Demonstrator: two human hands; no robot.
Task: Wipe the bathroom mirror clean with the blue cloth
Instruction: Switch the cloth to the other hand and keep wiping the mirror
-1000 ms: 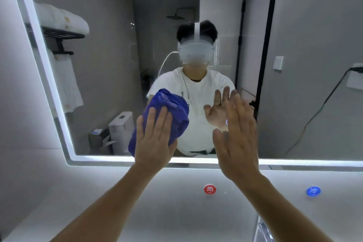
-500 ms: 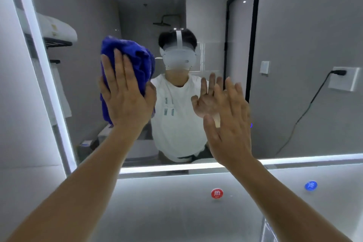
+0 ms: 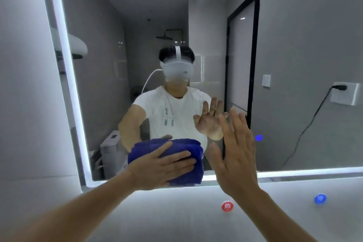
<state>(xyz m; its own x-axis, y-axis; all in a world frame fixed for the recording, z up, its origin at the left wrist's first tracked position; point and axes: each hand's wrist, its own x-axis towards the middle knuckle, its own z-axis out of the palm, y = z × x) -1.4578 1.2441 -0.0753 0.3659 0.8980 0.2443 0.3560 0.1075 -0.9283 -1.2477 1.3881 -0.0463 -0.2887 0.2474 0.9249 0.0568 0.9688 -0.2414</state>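
**Blue cloth pressed low on the mirror**

The left hand (image 3: 163, 167) lies flat on the blue cloth (image 3: 194, 175) and presses it against the bathroom mirror (image 3: 157, 15). Its fingers (image 3: 180, 156) are straight and slightly spread, pointing to the right, not curled round the fabric. The cloth is bunched into a thick wad and sits on the glass at the mirror's lower edge, just above the glowing light strip (image 3: 304, 172) and left of centre.

The right hand (image 3: 235, 155) is raised just beside the cloth with its palm towards the glass, fingers (image 3: 238, 124) straight and upright, holding nothing. Whether it actually touches the mirror cannot be told. A small blue lit icon (image 3: 259, 137) shows on the glass just right of this hand.

Below the mirror, on the pale wall, sit two round markers well apart: a red one (image 3: 227, 206) and a blue one (image 3: 320, 199).
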